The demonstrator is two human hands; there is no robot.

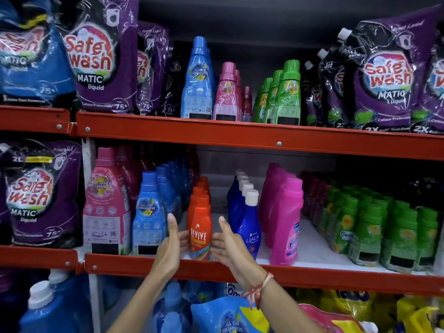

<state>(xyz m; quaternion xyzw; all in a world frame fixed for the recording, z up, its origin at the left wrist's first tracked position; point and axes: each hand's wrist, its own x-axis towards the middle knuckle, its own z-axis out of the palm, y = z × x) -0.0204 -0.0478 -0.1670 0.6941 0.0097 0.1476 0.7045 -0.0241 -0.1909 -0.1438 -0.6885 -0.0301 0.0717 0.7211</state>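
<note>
An orange Revive bottle (199, 233) stands upright at the front of the middle shelf, heading a short row of identical orange bottles. My left hand (173, 239) is at its left side and my right hand (225, 243) at its right side, palms facing the bottle, thumbs pointing up. The fingers of both hands are fairly straight and reach the bottle's lower sides; the fingertips are partly hidden by it. A red and white thread is tied around my right wrist.
A red shelf edge (312, 277) runs just below my hands. Blue bottles (149, 219) stand left of the orange row, dark blue Ujala bottles (247, 227) and pink bottles (287, 224) to the right, then green bottles (384, 231). Purple Safewash pouches (101, 56) fill the upper shelf.
</note>
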